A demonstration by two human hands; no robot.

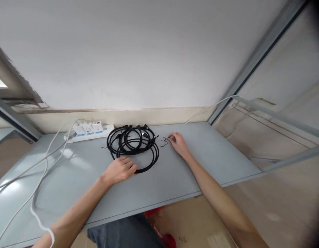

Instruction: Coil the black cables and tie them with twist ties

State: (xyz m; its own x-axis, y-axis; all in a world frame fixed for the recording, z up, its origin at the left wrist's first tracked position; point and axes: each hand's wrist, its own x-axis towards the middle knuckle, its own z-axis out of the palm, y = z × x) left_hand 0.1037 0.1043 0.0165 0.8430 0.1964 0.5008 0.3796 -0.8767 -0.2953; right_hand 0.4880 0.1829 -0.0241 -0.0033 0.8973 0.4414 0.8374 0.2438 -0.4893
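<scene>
Coil (133, 146) lay mid-table (200, 165); strip (92, 132) sat behind-left of coil. Judged: coil best pinned flat at near rim while ties (164, 140), just right of coil, were picked singly, so loops were not sprung. Left hand (121, 169) was laid palm-down on coil's near rim, fingers curled over cable (grip or mere rest not told). Right hand (178, 143) was stretched right of coil, wrist low, fingertips pinched on ties.

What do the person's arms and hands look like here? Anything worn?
Left forearm and right forearm are bare; no sleeve in view. Left hand and right hand wear no gloves, and no watch, ring or band shows. A thin white cable seems to cross the left forearm near the bottom edge.
</scene>
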